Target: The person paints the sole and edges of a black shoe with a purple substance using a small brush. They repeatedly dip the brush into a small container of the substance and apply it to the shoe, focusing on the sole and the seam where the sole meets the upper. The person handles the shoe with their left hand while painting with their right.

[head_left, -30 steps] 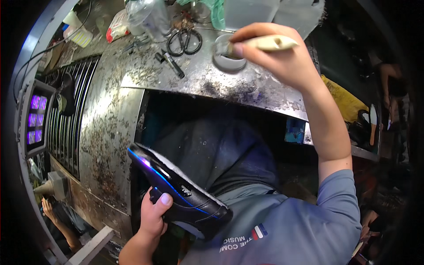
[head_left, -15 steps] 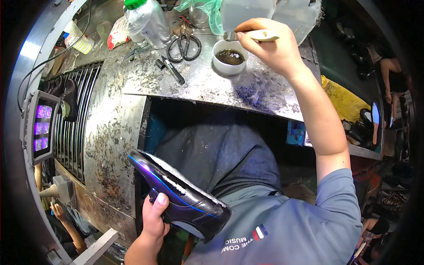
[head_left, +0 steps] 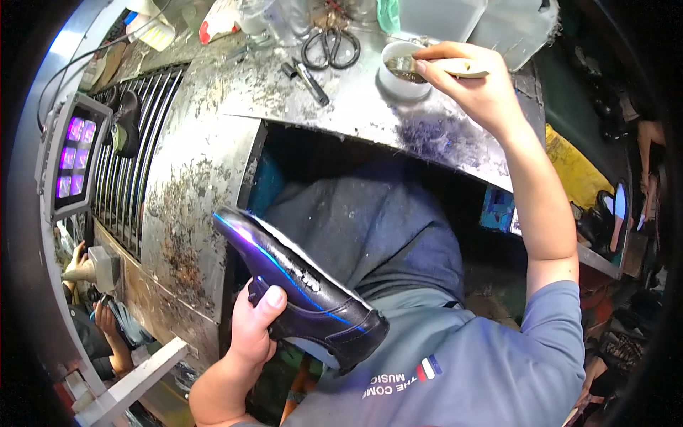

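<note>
Brush (head_left: 466,67) moved from the cup's (head_left: 403,90) far rim into its mouth, pinched in right hand (head_left: 484,87); left hand (head_left: 255,324) clamps shoe (head_left: 320,306), bodyward and left of cup. Looks like loading; next calls for a drip-free lift.

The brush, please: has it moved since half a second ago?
Yes: against the white cup, the brush came lower in view, bristles now over the opening.

They've got a grey-blue s/s shirt (head_left: 491,349), right of L hand (head_left: 252,327) grip, w/ pale lettering (head_left: 384,390) & small red, white, blue stripes (head_left: 428,368). Plain R sleeve (head_left: 555,309), well below R hand (head_left: 487,99) grip. Dk blue trousers (head_left: 370,235) betw. both grips.
</note>
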